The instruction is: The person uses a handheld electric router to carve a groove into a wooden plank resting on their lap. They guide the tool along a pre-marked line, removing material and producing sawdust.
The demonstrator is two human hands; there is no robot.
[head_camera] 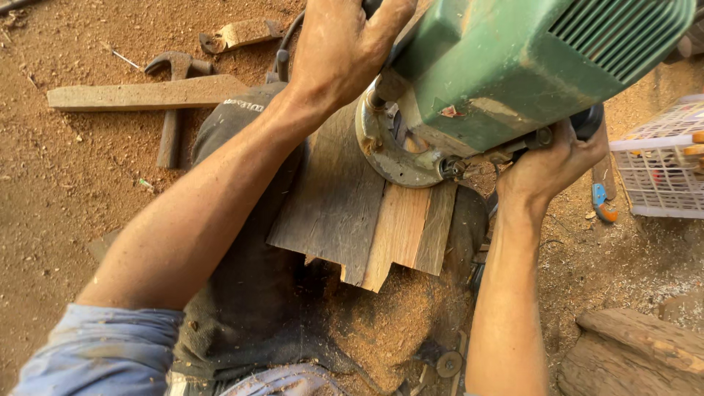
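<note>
Far left on the sawdusty ground (66, 183) there's a rough wooden plank (147, 94) with a claw hammer (174, 110) lying under it, well out of the way. Moving in, the left hand (345, 51) is clamped over the top of a green electric power tool (513, 66), fingers curled round the front of the body. Looks like a handheld planer or saw, can't say for sure which. Its metal guard (396, 150) sits right on the far end of a short board (367, 213), which rests on a dark tyre (249, 293). The board's near edge is stepped and ragged, with a heap of fresh sawdust (389, 330) just below it.

The right hand (557, 165) grips the rear handle from underneath, fingers wrapped tight.

I'd say this is mid-cut or mid-pass along the grain, near the far end. Next move probably calls for steady pressure from both hands and keeping the tool flat.

Room's decent on the left. On the right it's tighter: a white plastic basket (660, 161) and a log (638, 352) sit near the elbow.
</note>
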